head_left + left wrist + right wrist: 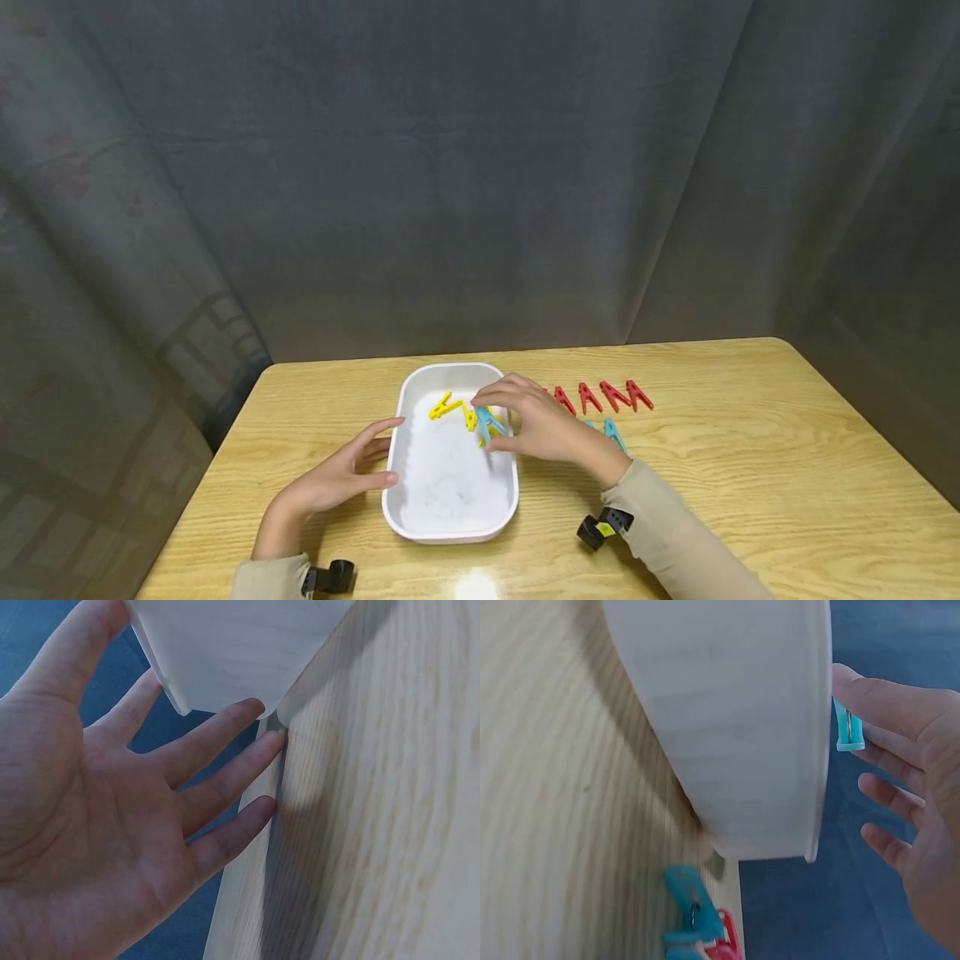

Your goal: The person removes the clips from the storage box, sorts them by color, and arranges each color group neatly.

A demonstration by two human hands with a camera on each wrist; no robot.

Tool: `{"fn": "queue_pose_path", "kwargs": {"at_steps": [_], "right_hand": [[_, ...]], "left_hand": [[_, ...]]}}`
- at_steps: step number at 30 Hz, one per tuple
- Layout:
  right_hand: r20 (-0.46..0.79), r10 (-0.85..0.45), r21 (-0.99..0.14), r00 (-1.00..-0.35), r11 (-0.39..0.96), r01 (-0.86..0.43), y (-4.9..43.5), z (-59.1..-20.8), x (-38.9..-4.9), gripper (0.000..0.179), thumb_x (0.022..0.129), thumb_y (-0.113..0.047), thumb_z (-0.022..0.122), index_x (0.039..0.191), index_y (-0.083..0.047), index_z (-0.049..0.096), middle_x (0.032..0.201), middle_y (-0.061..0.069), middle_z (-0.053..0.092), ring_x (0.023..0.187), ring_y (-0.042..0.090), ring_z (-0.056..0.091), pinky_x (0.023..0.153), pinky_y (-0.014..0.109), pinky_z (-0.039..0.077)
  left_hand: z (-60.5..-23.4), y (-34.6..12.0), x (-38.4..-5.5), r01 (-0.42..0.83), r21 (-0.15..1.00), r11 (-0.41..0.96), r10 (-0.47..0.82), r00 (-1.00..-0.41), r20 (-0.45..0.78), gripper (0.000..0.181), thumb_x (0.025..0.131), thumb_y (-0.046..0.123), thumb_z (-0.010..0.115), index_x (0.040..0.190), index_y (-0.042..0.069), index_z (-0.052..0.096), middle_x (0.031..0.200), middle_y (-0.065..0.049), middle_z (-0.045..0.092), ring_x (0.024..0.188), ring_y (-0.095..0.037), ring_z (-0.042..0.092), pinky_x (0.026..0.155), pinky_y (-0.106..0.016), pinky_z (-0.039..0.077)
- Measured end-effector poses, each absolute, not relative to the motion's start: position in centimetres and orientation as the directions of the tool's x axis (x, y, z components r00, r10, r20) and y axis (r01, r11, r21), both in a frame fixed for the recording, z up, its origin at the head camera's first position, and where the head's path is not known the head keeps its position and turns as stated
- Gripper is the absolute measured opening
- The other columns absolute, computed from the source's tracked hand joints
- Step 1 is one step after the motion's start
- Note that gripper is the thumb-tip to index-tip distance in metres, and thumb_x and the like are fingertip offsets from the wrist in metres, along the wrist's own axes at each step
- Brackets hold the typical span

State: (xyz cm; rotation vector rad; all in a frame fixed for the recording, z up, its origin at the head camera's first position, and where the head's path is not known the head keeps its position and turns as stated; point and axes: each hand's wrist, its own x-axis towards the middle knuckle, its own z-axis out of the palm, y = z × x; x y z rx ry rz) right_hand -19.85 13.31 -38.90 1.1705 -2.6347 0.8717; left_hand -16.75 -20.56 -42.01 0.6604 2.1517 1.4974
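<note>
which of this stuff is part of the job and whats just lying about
Part of the job, by the look of it:
white rounded-rectangular plastic tray
yellow plastic clips in it
light-blue plastic clip pinched in the right hand
probably the red plastic clips and other light-blue clips beside the tray

Just around:
pale wood-grain table
dark grey fabric curtain

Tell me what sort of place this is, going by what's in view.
Probably a curtained-off work or recording corner: dark curtains hang behind and beside the wooden table, and a black device, likely a camera, is strapped at each wrist. The wider room is hidden.
</note>
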Motion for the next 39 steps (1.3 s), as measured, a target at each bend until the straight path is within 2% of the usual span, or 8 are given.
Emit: {"fn": "queue_pose_path", "kwargs": {"at_steps": [8,18,23,29,36,39], "right_hand": [[0.392,-0.588,-0.466,-0.707,0.536,-0.704,15.9,-38.5,-17.8,0.061,0.074,-0.024,0.09,0.129,-0.015,0.065,0.131,-0.004,0.061,0.122,0.018,0.051,0.101,0.047,0.043],[0.435,-0.494,-0.492,-0.753,0.57,-0.658,20.5,-38.2,-16.0,0.062,0.07,-0.015,0.091,0.127,-0.016,0.067,0.129,-0.005,0.062,0.12,0.017,0.051,0.097,0.047,0.046],[0.406,-0.456,-0.504,-0.792,0.611,-0.611,22.6,-38.3,-15.4,0.064,0.07,-0.011,0.09,0.129,-0.014,0.066,0.132,0.001,0.06,0.123,0.024,0.05,0.097,0.054,0.045],[0.389,-0.451,-0.504,-0.804,0.626,-0.595,24.7,-38.4,-15.5,0.063,0.073,-0.01,0.088,0.131,-0.012,0.064,0.133,0.008,0.058,0.121,0.029,0.05,0.093,0.055,0.047],[0.275,-0.426,-0.547,-0.862,0.667,-0.505,26.9,-38.2,-15.8,0.063,0.076,-0.011,0.086,0.133,-0.006,0.061,0.135,0.017,0.055,0.124,0.039,0.049,0.095,0.058,0.045],[0.249,-0.42,-0.558,-0.873,0.674,-0.484,27.7,-38.1,-15.9,0.063,0.076,-0.007,0.085,0.133,-0.001,0.059,0.134,0.018,0.054,0.12,0.042,0.052,0.093,0.06,0.046]], "left_hand": [[-41.9,-20.6,-16.6,0.125,0.944,0.306,0.597,-0.798,-0.088,0.076,0.097,0.015,0.066,0.157,0.01,0.02,0.153,-0.031,0.027,0.138,-0.05,0.03,0.104,-0.057,0.035],[-41.9,-20.3,-16.7,0.146,0.941,0.304,0.603,-0.794,-0.072,0.076,0.097,0.016,0.066,0.157,0.009,0.021,0.153,-0.031,0.028,0.139,-0.05,0.03,0.106,-0.061,0.033],[-41.9,-20.2,-16.6,0.142,0.942,0.303,0.6,-0.796,-0.073,0.076,0.097,0.016,0.067,0.157,0.009,0.021,0.153,-0.031,0.029,0.139,-0.049,0.03,0.106,-0.061,0.032],[-42.0,-20.2,-16.7,0.138,0.944,0.299,0.602,-0.795,-0.075,0.076,0.097,0.016,0.066,0.157,0.01,0.021,0.153,-0.031,0.027,0.139,-0.05,0.029,0.106,-0.062,0.032],[-42.0,-20.2,-16.8,0.129,0.946,0.298,0.599,-0.797,-0.079,0.075,0.097,0.014,0.066,0.157,0.011,0.021,0.154,-0.03,0.028,0.139,-0.049,0.029,0.106,-0.061,0.032],[-42.0,-20.2,-16.7,0.126,0.945,0.301,0.596,-0.799,-0.083,0.075,0.097,0.015,0.066,0.157,0.012,0.022,0.153,-0.03,0.028,0.139,-0.049,0.03,0.106,-0.061,0.032]]}}
